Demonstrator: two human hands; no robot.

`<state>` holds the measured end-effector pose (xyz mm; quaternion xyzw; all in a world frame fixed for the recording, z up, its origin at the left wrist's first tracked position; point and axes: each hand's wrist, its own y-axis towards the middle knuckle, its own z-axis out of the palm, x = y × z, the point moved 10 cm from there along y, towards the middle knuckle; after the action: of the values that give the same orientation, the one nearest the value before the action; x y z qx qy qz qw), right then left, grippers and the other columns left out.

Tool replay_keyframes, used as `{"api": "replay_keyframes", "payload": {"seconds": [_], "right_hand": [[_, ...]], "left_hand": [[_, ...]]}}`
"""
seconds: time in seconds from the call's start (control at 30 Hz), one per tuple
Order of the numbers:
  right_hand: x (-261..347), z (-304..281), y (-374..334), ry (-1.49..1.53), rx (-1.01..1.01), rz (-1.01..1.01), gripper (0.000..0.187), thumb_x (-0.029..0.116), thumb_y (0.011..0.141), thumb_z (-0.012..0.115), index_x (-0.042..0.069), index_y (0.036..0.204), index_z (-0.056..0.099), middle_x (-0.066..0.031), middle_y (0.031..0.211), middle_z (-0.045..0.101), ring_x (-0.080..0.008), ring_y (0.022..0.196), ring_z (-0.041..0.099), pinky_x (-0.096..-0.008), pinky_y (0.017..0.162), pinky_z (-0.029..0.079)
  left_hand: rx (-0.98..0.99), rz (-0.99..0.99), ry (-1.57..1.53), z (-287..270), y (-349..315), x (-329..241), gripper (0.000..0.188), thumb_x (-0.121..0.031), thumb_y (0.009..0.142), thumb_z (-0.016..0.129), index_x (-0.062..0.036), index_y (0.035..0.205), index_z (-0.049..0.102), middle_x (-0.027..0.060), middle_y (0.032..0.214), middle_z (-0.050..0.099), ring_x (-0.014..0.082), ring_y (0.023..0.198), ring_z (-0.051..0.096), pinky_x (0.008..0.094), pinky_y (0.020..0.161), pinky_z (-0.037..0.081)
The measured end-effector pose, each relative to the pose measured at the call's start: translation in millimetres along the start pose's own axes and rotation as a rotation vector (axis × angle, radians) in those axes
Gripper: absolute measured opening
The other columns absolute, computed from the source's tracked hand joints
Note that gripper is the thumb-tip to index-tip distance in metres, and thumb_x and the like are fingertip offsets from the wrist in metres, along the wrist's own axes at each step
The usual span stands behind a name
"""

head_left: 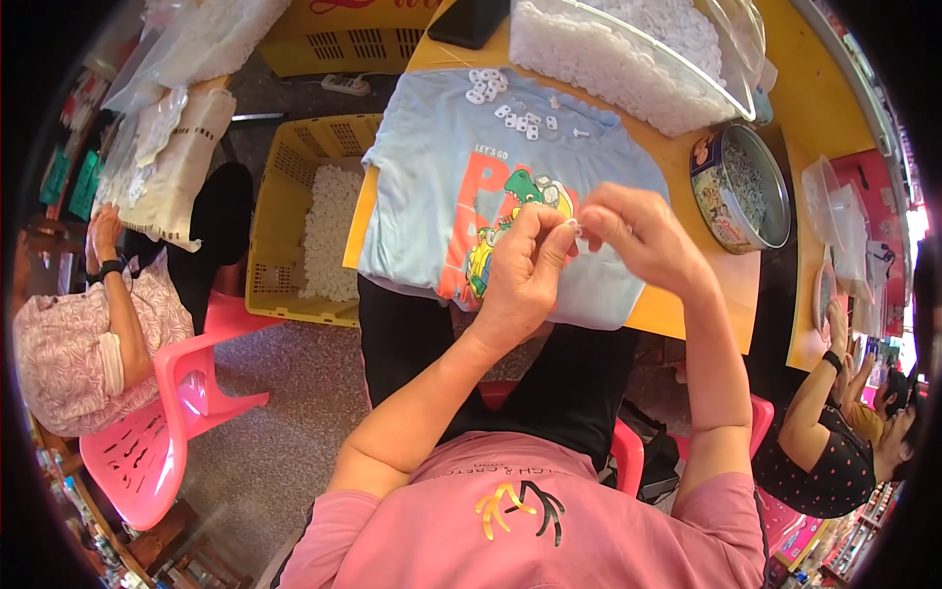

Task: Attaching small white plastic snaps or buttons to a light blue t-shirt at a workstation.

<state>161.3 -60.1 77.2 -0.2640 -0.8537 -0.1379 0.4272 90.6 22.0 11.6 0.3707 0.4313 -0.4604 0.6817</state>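
Observation:
My left hand (527, 280) pinches a small white plastic piece (576, 229) between thumb and forefinger, over a light blue T-shirt (417, 128) with a cartoon print. Right beside it, my right hand (643, 240) is closed with its fingertips together; whatever is in them is hidden or too small to name. The shirt lies spread on the yellow table (721, 285). Farther up the cloth are a small pile of white plastic pieces with holes (483, 86) and a loose group of similar pieces (523, 122).
A clear tub of white pieces (628, 74) stands at the far right, near a round tin of small metallic parts (751, 187). A dark phone (469, 22) lies at the back. Left of the table sits a yellow crate (270, 211). People sit on both sides, by pink chairs (177, 393).

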Motion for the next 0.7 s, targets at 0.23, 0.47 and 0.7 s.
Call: {"api": "replay_keyframes", "payload": {"seconds": [0.23, 0.47, 0.7], "right_hand": [[-2, -26, 92, -0.33, -0.294, -0.217, 0.015, 0.01, 0.092, 0.063, 0.003, 0.105, 0.067, -0.0106, 0.083, 0.065, -0.0202, 0.076, 0.063, -0.0319, 0.069, 0.05], [-1, 6, 156, -0.69, -0.217, -0.326, 0.021, 0.015, 0.09, 0.065, 0.012, 0.111, 0.07, -0.0098, 0.101, 0.062, -0.0324, 0.086, 0.063, -0.0397, 0.075, 0.05], [-4, 21, 163, -0.737, -0.054, -0.386, 0.017, 0.016, 0.09, 0.065, 0.01, 0.106, 0.068, -0.0098, 0.1, 0.061, -0.031, 0.084, 0.063, -0.0417, 0.074, 0.051]], "left_hand": [[0.023, -0.012, -0.003, -2, 0, 13, 0.008, -0.014, 0.103, 0.052, -0.0052, 0.104, 0.052, -0.0018, 0.088, 0.057, 0.0029, 0.077, 0.054, 0.0185, 0.067, 0.045], [0.031, -0.063, -0.034, 0, -3, 16, 0.01, -0.015, 0.103, 0.053, -0.0048, 0.103, 0.052, -0.0009, 0.09, 0.058, 0.0042, 0.078, 0.055, 0.0188, 0.067, 0.045], [0.046, -0.05, -0.034, 1, -3, 17, 0.012, -0.016, 0.103, 0.053, -0.0043, 0.103, 0.052, -0.0001, 0.093, 0.058, 0.0044, 0.08, 0.054, 0.0195, 0.072, 0.047]]}}
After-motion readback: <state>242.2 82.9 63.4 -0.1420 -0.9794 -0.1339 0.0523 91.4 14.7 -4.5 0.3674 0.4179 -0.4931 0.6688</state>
